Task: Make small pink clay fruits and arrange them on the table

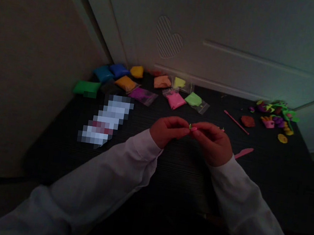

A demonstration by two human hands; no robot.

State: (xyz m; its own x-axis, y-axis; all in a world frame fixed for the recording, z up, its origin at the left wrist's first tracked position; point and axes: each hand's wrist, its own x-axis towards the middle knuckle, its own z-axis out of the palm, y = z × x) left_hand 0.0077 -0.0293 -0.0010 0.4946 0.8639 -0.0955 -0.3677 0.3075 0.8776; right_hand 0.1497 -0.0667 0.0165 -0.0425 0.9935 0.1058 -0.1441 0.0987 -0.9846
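Observation:
Over the middle of the dark table, my left hand (169, 131) and my right hand (214, 143) meet at the fingertips. Pinched between them is a tiny pink clay piece (193, 129) with a green bit at its left end. Both hands are closed on it, and the fingers hide part of its shape. Just behind my right hand, another small pink and green bit (223, 129) peeks out. A pink plastic knife (244, 152) lies to the right of that hand, its near end hidden by the wrist.
Coloured clay packets line the back left, among them a green one (86, 87) and a pink one (175, 100). A blurred-out white sheet (106, 120) lies at left. At right are a thin pink stick (236, 122), a reddish lump (247, 121) and several small clay figures (279, 120).

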